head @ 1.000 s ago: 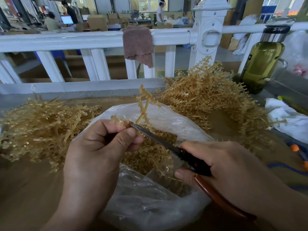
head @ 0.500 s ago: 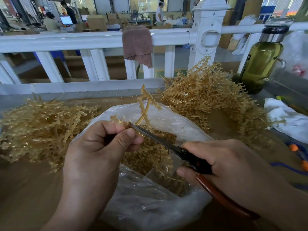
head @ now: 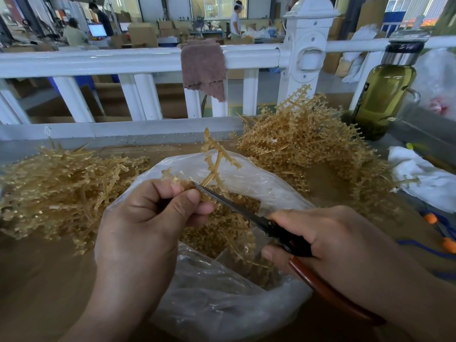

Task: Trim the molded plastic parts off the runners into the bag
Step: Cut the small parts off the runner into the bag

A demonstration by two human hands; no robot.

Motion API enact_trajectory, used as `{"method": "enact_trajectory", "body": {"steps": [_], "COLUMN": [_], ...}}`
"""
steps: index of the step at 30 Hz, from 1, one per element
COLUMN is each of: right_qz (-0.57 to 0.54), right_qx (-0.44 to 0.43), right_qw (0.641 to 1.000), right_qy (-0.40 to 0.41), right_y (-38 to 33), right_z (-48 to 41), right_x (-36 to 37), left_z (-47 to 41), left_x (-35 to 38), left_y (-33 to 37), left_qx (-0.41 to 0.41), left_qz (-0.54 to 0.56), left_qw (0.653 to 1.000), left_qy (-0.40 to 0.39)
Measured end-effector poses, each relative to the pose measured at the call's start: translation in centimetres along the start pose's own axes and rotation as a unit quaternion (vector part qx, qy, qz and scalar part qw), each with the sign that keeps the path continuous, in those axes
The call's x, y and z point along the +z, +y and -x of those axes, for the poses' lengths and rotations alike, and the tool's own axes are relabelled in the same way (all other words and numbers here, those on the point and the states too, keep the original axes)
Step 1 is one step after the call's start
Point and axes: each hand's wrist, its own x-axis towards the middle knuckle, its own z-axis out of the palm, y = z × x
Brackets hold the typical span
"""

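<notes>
Your left hand (head: 143, 228) pinches runner (head: 214, 159) at frame centre, over bag (head: 222, 304); your right hand (head: 345, 245) grips scissors (head: 246, 212), blade tip at runner.

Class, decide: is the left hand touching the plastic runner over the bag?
Touching. Head view shows the left hand pinching the runner between thumb and forefinger.

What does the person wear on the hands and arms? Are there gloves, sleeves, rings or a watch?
Nothing worn shows. The left hand and the right hand are bare: no gloves, no rings. The left forearm and the right forearm are bare up to the picture's edge, with no sleeve, watch or band in view.
</notes>
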Motion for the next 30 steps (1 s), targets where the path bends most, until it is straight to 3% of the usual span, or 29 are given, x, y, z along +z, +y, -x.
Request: {"method": "enact_trajectory", "body": {"steps": [15, 30], "right_qz": [-0.024, 0.015], "right_qx": [-0.004, 0.003], "right_qw": [1.0, 1.0], "right_qy": [-0.003, 0.005], "right_y": [0.69, 0.85], "right_z": [-0.11, -0.02], "right_x": [0.69, 0.31], "left_z": [-0.27, -0.17], "left_x": [0.09, 0.07], "left_y": [0.07, -0.06], "left_qx": [-0.022, -0.006], "left_qz": [0.078, 0.044], "left_qw": [0.996, 0.998], "left_qy": [-0.039, -0.047]}}
